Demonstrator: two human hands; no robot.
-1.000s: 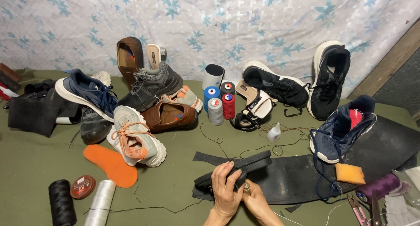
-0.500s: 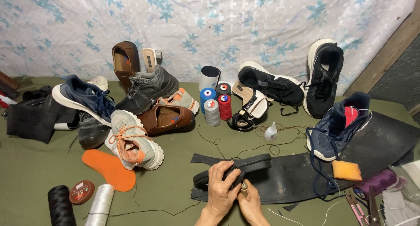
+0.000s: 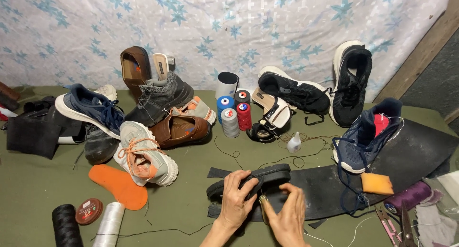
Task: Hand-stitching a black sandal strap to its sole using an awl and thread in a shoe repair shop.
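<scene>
Green cloth carries scattered shoes; near its front edge the left hand [image 3: 235,199] clasps a black sole [image 3: 267,174] over a rubber sheet [image 3: 334,185]. Right hand [image 3: 288,216] (wrist cut off) pinches a small, indistinct tool [image 3: 263,206].

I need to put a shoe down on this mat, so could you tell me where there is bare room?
Bare green mat lies between the orange insole and the left hand, and at far left below the black cloth. The shoe pile, thread spools and rubber sheet crowd the rest.
</scene>
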